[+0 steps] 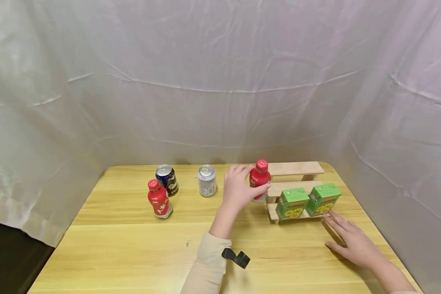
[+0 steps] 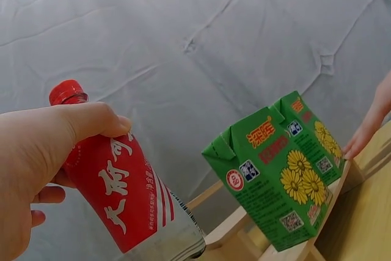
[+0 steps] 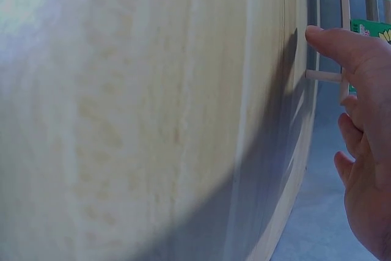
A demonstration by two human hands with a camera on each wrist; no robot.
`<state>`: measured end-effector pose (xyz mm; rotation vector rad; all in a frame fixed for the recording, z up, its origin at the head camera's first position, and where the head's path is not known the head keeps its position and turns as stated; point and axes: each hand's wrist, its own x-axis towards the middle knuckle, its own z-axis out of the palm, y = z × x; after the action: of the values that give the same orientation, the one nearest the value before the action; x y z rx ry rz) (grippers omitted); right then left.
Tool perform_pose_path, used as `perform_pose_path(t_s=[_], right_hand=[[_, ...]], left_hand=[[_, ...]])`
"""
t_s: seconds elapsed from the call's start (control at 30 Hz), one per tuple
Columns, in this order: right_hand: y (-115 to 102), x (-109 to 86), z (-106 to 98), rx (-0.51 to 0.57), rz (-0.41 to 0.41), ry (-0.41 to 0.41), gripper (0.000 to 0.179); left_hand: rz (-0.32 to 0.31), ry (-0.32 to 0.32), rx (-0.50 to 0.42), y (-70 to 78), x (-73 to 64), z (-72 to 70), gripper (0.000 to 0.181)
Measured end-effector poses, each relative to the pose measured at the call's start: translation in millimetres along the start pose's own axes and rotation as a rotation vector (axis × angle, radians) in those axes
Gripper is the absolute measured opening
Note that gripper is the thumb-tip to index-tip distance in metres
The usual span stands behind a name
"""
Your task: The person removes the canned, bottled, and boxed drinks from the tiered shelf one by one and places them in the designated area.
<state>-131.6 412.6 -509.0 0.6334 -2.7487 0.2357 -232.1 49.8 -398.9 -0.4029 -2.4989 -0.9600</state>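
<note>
My left hand (image 1: 239,185) grips a red-labelled bottle (image 1: 260,178) with a red cap, thumb and fingers round its upper body. In the left wrist view the bottle (image 2: 122,194) leans, its clear base at the lower right. It is beside the left end of a stepped wooden rack (image 1: 295,168). Two green drink cartons (image 1: 293,204) with yellow flowers stand side by side on the rack's lowest step; the right carton (image 1: 324,199) is nearer my other hand. My right hand (image 1: 353,241) has its fingers extended, fingertips at the front right edge of the rack.
A second red bottle (image 1: 159,199) stands on the left of the wooden table (image 1: 132,253), in front of a dark blue can (image 1: 168,180). A silver-white can (image 1: 207,181) stands between them and my left hand. Grey cloth (image 1: 220,114) hangs behind and at both sides.
</note>
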Motion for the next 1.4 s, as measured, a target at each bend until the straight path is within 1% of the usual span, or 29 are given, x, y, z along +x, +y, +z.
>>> perform_pose_path(t_s=[0.23,0.4,0.6,0.7,0.83,0.97,1.1,1.23,1.4], right_hand=[[1,0.4,1,0.006,-0.011,0.015,0.078],[2,-0.9,3,0.006,-0.012,0.025,0.079],[1,-0.4,4,0.003,-0.016,0.031,0.079],[2,0.2,4,0.004,-0.016,0.027,0.078],[2,0.1,3,0.006,-0.014,0.022,0.078],[1,-0.3,2,0.008,-0.015,0.023,0.079],[0,-0.4,2,0.008,-0.019,0.025,0.079],[0,-0.4,2,0.008,-0.019,0.028,0.08],[1,-0.2,2,0.008,-0.015,0.028,0.081]], left_hand=[[-0.044,0.004,-0.071,-12.9,-12.0,-8.6,0.064],[-0.036,0.031,-0.121,-23.4,-19.5,-14.7,0.062],[-0.035,0.055,-0.117,-38.8,-28.9,-19.5,0.06],[-0.057,0.053,-0.118,-45.4,-33.0,-22.1,0.061],[-0.07,0.05,-0.107,-54.8,-35.7,-25.5,0.062],[-0.062,0.054,-0.085,-66.6,-37.5,-28.2,0.063],[-0.073,0.035,-0.067,-78.2,-39.4,-31.7,0.065],[-0.098,0.01,-0.069,-88.2,-40.1,-36.2,0.069],[-0.116,0.002,-0.06,-99.0,-41.5,-42.3,0.071]])
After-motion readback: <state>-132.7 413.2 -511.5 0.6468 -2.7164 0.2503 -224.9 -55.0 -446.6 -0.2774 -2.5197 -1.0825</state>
